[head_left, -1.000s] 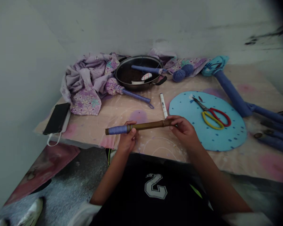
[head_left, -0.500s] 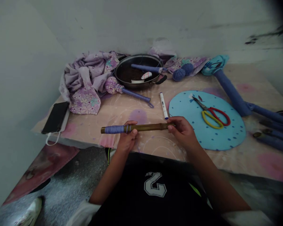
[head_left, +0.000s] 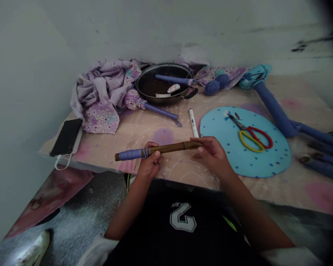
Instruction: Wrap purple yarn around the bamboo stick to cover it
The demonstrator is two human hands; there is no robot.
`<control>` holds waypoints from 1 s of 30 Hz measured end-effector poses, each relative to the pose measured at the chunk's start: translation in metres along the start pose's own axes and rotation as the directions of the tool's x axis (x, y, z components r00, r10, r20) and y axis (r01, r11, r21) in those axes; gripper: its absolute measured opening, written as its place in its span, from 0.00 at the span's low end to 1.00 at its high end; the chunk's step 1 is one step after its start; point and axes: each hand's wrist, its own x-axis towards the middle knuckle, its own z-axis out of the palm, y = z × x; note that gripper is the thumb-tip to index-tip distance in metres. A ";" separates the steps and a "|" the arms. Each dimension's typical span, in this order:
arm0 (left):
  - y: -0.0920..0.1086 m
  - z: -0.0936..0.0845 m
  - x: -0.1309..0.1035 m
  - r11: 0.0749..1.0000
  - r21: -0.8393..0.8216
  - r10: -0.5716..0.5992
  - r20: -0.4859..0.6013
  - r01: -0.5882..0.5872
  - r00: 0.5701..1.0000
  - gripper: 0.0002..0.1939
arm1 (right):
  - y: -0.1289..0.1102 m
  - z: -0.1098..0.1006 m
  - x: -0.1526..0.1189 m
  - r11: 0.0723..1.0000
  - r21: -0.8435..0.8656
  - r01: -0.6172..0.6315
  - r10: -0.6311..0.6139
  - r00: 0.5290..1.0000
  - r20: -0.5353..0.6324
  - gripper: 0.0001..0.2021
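A brown bamboo stick [head_left: 172, 147] lies across both my hands above the table's front edge. Purple yarn [head_left: 130, 154] is wound closely round its left part, with looser turns beside my left fingers. My left hand [head_left: 150, 162] is closed round the stick near its middle, thumb on top. My right hand [head_left: 213, 153] grips the stick's right end between thumb and fingers, which partly hide that end. A white marker [head_left: 193, 122] lies just beyond my right fingers. Scissors [head_left: 252, 136] with red and yellow handles rest on a round blue mat [head_left: 222, 155] to the right.
A dark pan [head_left: 147, 90] stands at the back, holding a yarn-wrapped stick [head_left: 173, 80]. Purple yarn balls [head_left: 212, 88] lie beside it. Left are floral cloth [head_left: 100, 92], a cloth-headed stick [head_left: 161, 111] and a black phone-like object [head_left: 66, 137]. Purple-wrapped sticks [head_left: 324, 162] lie at right.
The stick has tilted, its left end lower and its right end slightly higher. My right hand has shifted a little and now covers the marker's near end.
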 end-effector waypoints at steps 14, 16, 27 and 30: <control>0.001 0.002 -0.001 0.999 0.024 0.023 -0.025 -0.023 0.999 0.20 | 0.000 0.000 0.001 0.996 -0.010 -0.094 0.094 0.990 0.101 0.12; 0.001 0.002 -0.001 0.999 0.018 0.030 -0.035 -0.029 0.999 0.21 | -0.001 0.001 0.000 0.979 -0.046 -0.197 0.201 0.972 0.124 0.12; -0.008 0.017 0.005 0.993 0.080 0.101 -0.235 -0.084 0.967 0.21 | 0.019 -0.005 -0.003 0.939 -0.179 0.292 -0.265 0.951 0.161 0.10; -0.010 0.020 0.005 0.988 0.118 0.133 -0.267 -0.105 0.955 0.25 | 0.022 -0.007 -0.003 0.917 -0.215 0.336 -0.312 0.940 0.139 0.08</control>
